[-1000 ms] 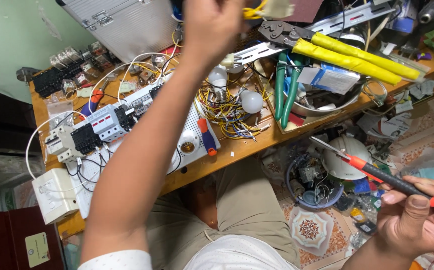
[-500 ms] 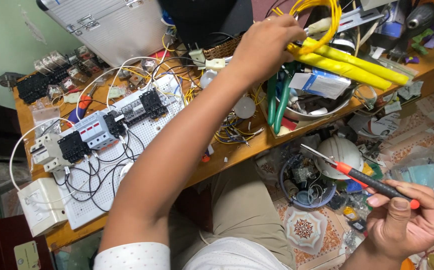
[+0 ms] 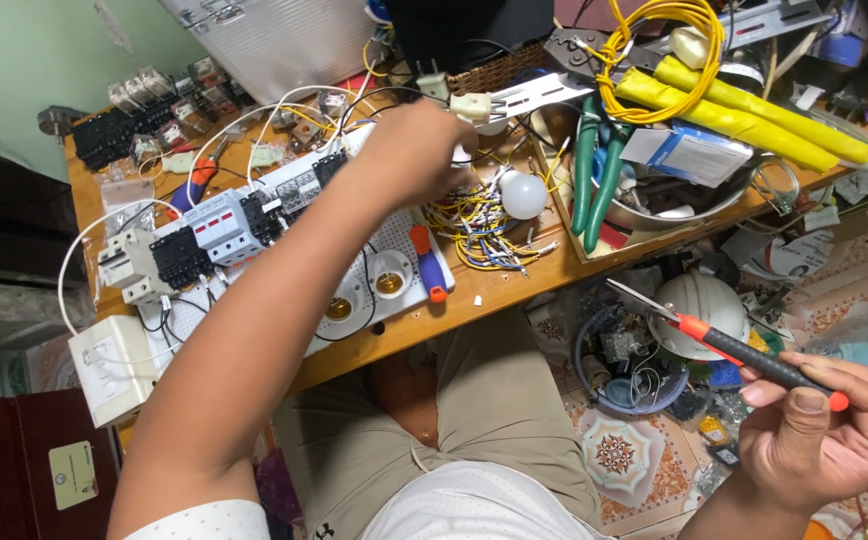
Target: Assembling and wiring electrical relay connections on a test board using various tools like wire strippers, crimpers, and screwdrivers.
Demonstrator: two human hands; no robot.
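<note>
Screwdriver held clear of the cluttered wooden workbench [image 3: 514,290].
The right hand [image 3: 819,440] gripped a red-and-black screwdriver [image 3: 729,345] low beside the bench; the left hand [image 3: 409,150] closed over tangled yellow wires [image 3: 479,225], grasp unclear.

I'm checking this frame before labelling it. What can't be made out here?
- Head view: what the left hand touches or grips; its own back hides the fingertips.
- Head view: the screwdriver handle's end, buried in the right hand.
- Head view: the grey case, cut off by the top edge.
- Head view: markings on the breakers, too small.
</note>
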